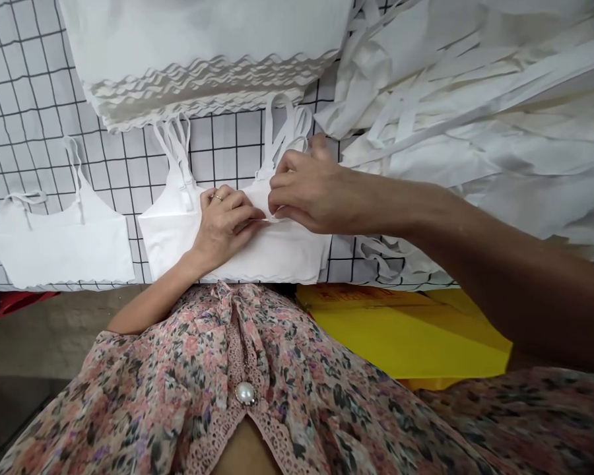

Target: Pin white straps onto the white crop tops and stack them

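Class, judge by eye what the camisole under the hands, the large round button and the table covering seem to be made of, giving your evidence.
White camisole: probably soft, matte knit fabric; it folds and its lower edge ripples.
Button: pearly and glossy, perhaps plastic; it shows a bright highlight.
Table covering: matte, likely cloth, possibly vinyl; its printed grid bends with wrinkles.

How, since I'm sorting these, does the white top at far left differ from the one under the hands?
The far-left top lies untouched; both the left hand and right hand pinch the middle top. The far-left top shows one strap loop per side; the middle top has several bunched per side. Both are white, with thin straps, and lie on the checked cloth.
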`<state>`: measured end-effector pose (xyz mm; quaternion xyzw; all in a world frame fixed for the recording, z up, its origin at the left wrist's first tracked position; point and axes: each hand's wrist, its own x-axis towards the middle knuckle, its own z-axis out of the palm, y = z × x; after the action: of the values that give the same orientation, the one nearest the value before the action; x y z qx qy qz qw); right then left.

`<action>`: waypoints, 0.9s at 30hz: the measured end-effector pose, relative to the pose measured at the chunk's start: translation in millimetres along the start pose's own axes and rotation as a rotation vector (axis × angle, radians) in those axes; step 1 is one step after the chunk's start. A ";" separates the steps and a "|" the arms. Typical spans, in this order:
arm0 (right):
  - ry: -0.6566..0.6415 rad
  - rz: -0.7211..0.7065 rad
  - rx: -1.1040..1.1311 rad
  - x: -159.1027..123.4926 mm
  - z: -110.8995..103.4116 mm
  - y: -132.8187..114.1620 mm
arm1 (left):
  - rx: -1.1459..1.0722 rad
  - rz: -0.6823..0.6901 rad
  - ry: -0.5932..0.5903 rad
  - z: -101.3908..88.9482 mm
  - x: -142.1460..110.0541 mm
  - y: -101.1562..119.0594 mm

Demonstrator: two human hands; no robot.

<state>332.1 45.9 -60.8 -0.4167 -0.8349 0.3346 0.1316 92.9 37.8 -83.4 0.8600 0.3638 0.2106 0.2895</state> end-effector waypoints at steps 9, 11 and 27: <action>0.007 -0.034 0.118 4.8 -1.0 3.6 | -0.004 -0.008 -0.063 -4.9 1.1 0.8; 0.000 -0.035 0.132 4.8 -1.9 5.9 | -0.007 -0.006 -0.075 -5.7 1.2 0.4; 0.064 -0.004 0.082 11.7 10.8 2.0 | -0.043 -0.004 -0.074 -6.0 1.3 -0.6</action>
<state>320.7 51.1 -70.8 -0.4198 -0.8168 0.3547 0.1758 90.0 41.1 -79.1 0.8600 0.3501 0.1857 0.3214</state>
